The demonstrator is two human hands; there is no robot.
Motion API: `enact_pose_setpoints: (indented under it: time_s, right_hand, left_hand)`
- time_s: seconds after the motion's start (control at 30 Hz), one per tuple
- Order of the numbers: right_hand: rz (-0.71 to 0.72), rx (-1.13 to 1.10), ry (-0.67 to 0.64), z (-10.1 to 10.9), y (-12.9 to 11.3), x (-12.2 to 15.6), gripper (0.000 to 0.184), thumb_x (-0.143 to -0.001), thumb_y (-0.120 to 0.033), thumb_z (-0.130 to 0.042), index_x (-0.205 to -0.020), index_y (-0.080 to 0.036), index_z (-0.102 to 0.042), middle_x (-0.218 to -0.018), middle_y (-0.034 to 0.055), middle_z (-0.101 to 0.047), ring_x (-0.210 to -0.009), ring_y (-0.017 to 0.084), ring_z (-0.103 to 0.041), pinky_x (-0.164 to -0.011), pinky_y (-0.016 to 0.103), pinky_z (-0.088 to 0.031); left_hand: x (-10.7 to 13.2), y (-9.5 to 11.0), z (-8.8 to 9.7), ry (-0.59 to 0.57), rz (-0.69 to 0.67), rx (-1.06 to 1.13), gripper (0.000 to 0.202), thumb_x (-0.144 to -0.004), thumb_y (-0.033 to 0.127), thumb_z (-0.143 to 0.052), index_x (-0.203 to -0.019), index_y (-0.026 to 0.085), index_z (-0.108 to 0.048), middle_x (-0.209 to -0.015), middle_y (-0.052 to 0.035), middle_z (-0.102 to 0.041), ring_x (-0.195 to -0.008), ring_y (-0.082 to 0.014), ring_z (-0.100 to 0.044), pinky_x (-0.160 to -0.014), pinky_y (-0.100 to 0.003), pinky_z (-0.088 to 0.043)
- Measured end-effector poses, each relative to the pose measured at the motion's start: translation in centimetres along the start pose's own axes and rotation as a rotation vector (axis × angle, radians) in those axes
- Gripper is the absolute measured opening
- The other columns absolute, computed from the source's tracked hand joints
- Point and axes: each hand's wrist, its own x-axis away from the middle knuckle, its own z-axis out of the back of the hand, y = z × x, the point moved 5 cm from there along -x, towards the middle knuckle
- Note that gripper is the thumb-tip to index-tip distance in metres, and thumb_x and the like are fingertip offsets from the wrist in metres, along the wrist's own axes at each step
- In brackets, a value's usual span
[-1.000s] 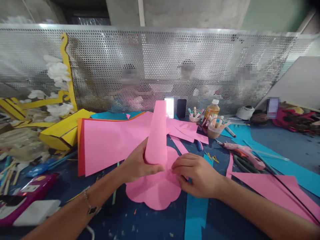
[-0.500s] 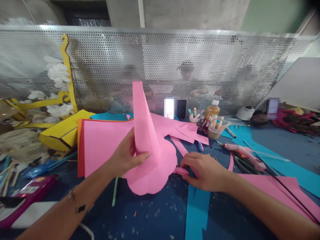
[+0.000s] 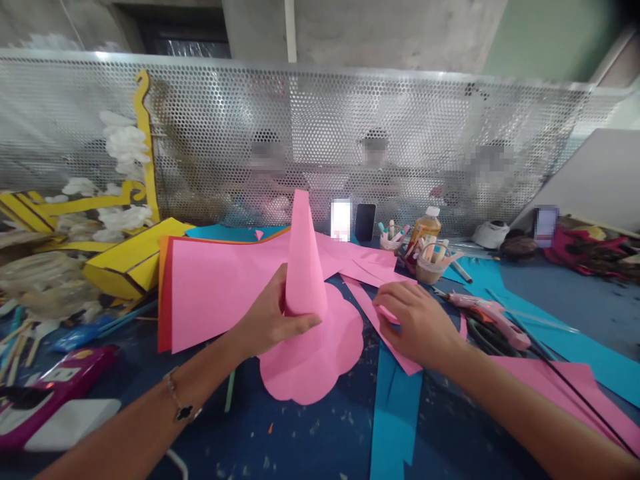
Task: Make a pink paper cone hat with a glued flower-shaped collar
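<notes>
My left hand (image 3: 273,320) grips a pink paper cone (image 3: 304,267), which stands almost upright, point up. A scalloped pink paper piece (image 3: 320,360) flares out from the cone's base and lies on the dark blue table. My right hand (image 3: 417,323) is to the right of the cone, with its fingers curled on a long pink paper strip (image 3: 373,320). Beneath the cone's far side lie large pink paper sheets (image 3: 230,293), stacked on red and orange sheets.
A pink hot glue gun (image 3: 487,320) lies to the right, near teal paper (image 3: 395,420). Behind stand a yellow box (image 3: 133,267), pen cups, a juice bottle (image 3: 425,227) and phones. A perforated metal screen (image 3: 320,127) crosses the back, with several people beyond it.
The cone has swung from leaning left to nearly upright, with its scalloped base flattened back onto the table. My right hand has moved up and to the right along the pink strip.
</notes>
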Motion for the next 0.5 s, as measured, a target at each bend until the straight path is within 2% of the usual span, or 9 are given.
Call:
enact_pose_setpoints:
  time_s: [0.07, 0.13, 0.23, 0.33, 0.5]
  right_hand:
    - [0.149, -0.199, -0.005, 0.0, -2.2, 0.0, 0.021, -0.09, -0.015, -0.058, -0.108, -0.021, -0.068, -0.115, 0.0113, -0.072, -0.109, 0.027, -0.065, -0.095, 0.044, -0.051]
    - [0.261, -0.325, -0.119, -0.7, -4.4, 0.0, 0.027, -0.092, -0.018, -0.058, -0.117, -0.023, -0.067, -0.119, 0.0097, -0.072, -0.113, 0.026, -0.064, -0.099, 0.043, -0.05]
    - [0.286, -0.413, -0.256, -2.0, -6.1, 0.2, 0.034, -0.09, -0.016, -0.057, -0.122, -0.021, -0.066, -0.121, 0.0094, -0.072, -0.11, 0.025, -0.066, -0.099, 0.042, -0.051]
    - [0.251, -0.46, -0.293, -2.5, -6.2, 0.1, 0.039, -0.083, -0.013, -0.059, -0.121, -0.019, -0.066, -0.124, 0.0097, -0.072, -0.112, 0.025, -0.067, -0.1, 0.041, -0.052]
    - [0.185, -0.451, -0.2, -2.0, -5.1, 0.0, 0.026, -0.09, -0.015, -0.056, -0.111, -0.019, -0.071, -0.112, 0.0099, -0.076, -0.104, 0.024, -0.07, -0.093, 0.039, -0.055]
  left_hand:
    - [0.1, 0.3, -0.3, -0.013, -0.027, 0.017, 0.06, -0.079, 0.044, -0.082, -0.124, 0.02, -0.049, -0.114, -0.009, -0.06, -0.1, -0.0256, -0.059, -0.087, -0.045, -0.052]
    - [0.1, 0.4, -0.8, -0.045, -0.043, 0.026, 0.055, -0.08, 0.042, -0.08, -0.121, 0.02, -0.051, -0.11, -0.0078, -0.061, -0.096, -0.0237, -0.059, -0.085, -0.043, -0.053]
    - [0.2, 0.3, -1.2, -0.073, -0.079, 0.016, 0.052, -0.081, 0.04, -0.079, -0.12, 0.019, -0.053, -0.108, -0.0073, -0.061, -0.098, -0.0244, -0.059, -0.088, -0.043, -0.053]
    - [0.2, 0.0, -1.3, -0.094, -0.09, -0.005, 0.051, -0.082, 0.04, -0.078, -0.122, 0.019, -0.054, -0.111, -0.0078, -0.062, -0.102, -0.0256, -0.059, -0.091, -0.045, -0.052]
    - [0.2, -0.7, -1.2, -0.083, -0.035, -0.025, 0.064, -0.074, 0.044, -0.085, -0.124, 0.02, -0.053, -0.106, -0.0058, -0.061, -0.096, -0.0243, -0.058, -0.085, -0.043, -0.054]
